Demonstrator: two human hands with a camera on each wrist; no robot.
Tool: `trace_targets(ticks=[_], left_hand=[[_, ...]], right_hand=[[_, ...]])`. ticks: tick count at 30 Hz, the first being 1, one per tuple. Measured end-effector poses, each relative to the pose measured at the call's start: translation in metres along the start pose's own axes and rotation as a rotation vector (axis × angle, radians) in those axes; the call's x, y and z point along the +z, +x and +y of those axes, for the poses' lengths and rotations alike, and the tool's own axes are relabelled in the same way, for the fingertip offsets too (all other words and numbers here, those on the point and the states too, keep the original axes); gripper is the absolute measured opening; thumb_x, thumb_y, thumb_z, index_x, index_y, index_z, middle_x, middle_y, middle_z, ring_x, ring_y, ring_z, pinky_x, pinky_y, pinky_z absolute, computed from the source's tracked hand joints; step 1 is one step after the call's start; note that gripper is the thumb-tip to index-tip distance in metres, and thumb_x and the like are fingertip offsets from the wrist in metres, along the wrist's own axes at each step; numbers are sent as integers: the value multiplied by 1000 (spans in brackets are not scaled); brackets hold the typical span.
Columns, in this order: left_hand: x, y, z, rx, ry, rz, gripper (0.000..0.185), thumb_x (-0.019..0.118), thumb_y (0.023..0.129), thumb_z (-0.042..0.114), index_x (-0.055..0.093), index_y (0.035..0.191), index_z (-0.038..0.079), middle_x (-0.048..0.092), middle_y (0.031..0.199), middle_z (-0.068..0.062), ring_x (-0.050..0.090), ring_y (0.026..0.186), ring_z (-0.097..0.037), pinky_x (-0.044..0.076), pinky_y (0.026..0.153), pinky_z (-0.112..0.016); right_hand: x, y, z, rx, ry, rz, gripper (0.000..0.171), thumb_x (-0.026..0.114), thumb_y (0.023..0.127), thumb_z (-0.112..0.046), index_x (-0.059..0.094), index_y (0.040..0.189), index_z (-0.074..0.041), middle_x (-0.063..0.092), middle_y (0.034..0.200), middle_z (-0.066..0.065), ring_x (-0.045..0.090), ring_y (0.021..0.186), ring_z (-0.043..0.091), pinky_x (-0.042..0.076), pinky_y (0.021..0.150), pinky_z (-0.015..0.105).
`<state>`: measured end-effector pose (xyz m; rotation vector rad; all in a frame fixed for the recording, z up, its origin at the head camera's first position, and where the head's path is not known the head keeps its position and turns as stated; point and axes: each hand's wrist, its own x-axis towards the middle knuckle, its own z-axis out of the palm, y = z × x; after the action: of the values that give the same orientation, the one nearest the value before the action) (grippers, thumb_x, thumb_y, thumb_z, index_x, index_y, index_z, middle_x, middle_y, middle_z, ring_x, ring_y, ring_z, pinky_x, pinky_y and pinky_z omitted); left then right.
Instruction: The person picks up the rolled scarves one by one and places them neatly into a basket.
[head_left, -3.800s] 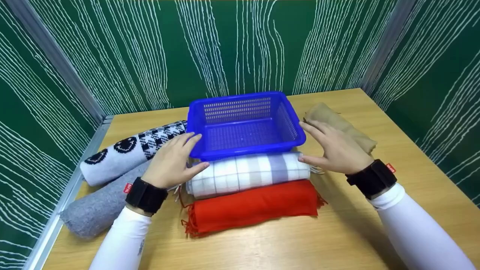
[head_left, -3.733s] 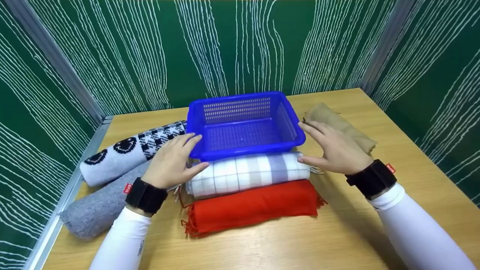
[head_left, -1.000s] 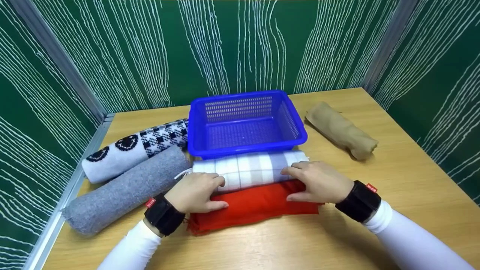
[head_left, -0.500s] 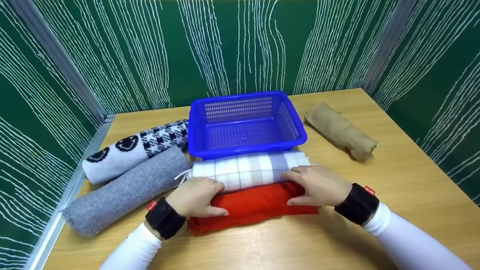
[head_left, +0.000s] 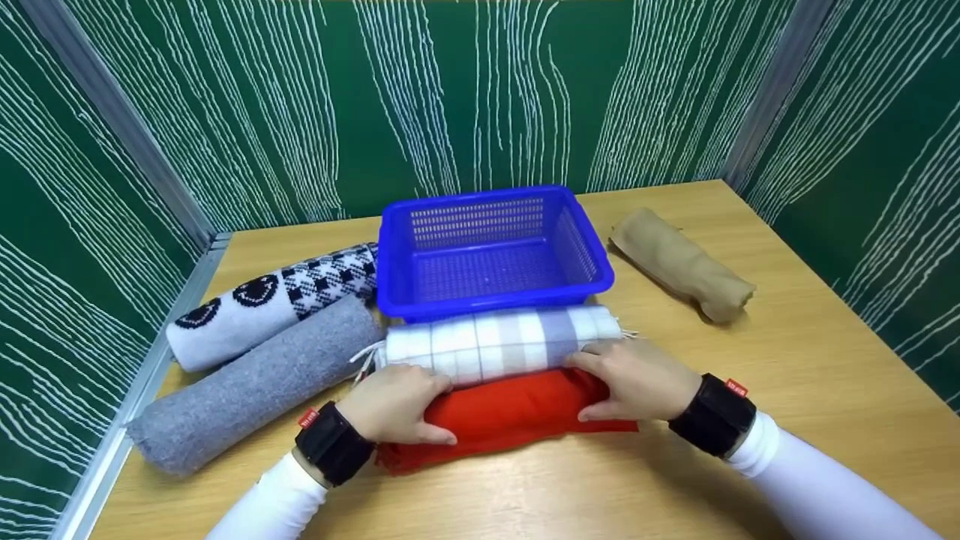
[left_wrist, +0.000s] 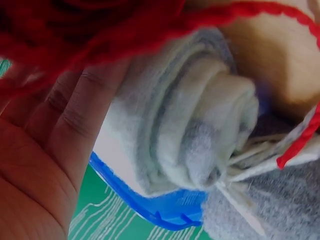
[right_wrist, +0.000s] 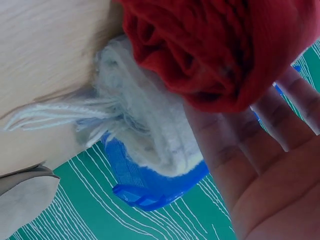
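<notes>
A rolled red scarf [head_left: 510, 412] lies across the front, its strands hanging loose in the left wrist view. My left hand [head_left: 397, 405] grips its left part, thumb on the near side and fingers on the far side. At the right part, my right hand [head_left: 637, 381] holds the same roll in a similar way; in the right wrist view its fingers [right_wrist: 270, 145] run behind the red roll [right_wrist: 200, 55]. Right behind it is a rolled white plaid scarf [head_left: 487, 341] with pale fringe. The blue basket [head_left: 495, 304] stands behind that, with nothing inside.
To the left lie a grey roll [head_left: 255, 386] and a black-and-white patterned roll [head_left: 262, 296], side by side and slanted. A tan roll [head_left: 679, 262] rests at the right of the basket. Green walls [head_left: 517, 90] with white lines enclose the wooden table [head_left: 810, 337].
Both hands have left the sides of the blue basket and come down to the red scarf. During the last second they have shifted slightly nearer to me around it.
</notes>
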<state>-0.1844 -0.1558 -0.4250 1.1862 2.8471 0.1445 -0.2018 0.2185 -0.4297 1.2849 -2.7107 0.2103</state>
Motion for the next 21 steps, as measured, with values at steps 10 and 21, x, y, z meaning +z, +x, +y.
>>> trace_targets(ticks=[10,21], left_hand=[[4,0,3,6,17,-47,74,93,77,60,70,126,9,77,105,-6,74,97,-25,64,88,-45],[7,1,5,-16,-7,-109,82,96,75,53,64,136,9,77,125,-9,73,117,-28,61,103,-46]], right_hand=[[6,-2,-3,24,11,-69,74,99,76,-40,71,134,-5,76,122,11,75,108,31,63,95,51],[15,-2,-1,18,3,-108,81,100,73,-35,65,139,-3,75,123,14,74,108,34,62,97,53]])
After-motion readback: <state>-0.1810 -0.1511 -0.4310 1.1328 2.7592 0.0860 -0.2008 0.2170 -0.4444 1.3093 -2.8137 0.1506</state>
